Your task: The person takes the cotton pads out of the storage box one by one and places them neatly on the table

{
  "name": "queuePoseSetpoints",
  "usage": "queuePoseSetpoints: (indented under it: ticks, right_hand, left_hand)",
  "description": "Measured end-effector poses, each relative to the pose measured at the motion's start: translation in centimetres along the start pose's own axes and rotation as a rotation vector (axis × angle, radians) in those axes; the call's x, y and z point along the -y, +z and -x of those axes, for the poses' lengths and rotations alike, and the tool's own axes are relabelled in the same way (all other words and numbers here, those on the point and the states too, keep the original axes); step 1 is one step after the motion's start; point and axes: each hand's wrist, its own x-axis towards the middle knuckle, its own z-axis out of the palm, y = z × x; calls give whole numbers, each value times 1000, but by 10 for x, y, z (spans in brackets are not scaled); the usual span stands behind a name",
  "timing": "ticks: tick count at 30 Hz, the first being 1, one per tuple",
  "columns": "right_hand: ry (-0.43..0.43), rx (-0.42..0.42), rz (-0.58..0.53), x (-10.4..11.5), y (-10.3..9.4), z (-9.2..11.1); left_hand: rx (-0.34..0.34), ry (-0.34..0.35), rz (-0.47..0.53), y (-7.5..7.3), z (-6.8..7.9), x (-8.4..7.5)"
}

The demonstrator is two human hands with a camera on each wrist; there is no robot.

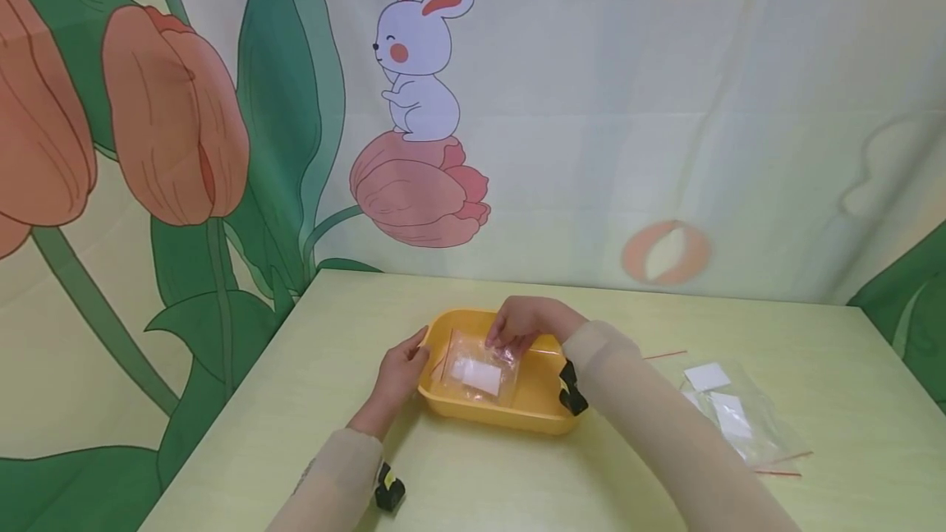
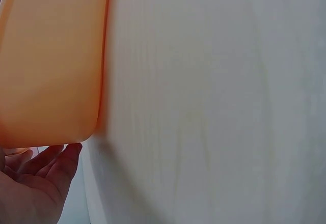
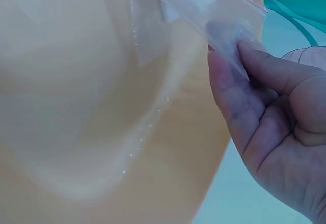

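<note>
R hand (image 1: 534,319) pinches clear plastic zip bag (image 1: 480,380) in ylw plastic tray (image 1: 502,417). L hand (image 1: 401,369) touches tray's left end, can't tell if clamped. Beige R sleeve (image 1: 661,425) btwn tray & similar bags (image 1: 732,417), right.

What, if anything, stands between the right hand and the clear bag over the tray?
Nothing visible does: the right hand pinches the bag by its edge. The left hand is at the tray's far-left side, not between them.
</note>
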Motion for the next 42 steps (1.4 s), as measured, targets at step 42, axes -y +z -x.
queuePoseSetpoints:
  ticks: [42]
  right_hand:
    - [-181,-33,-76,-15,-43,68]
  left_hand:
    - [8,-5,26,-1,-1,1]
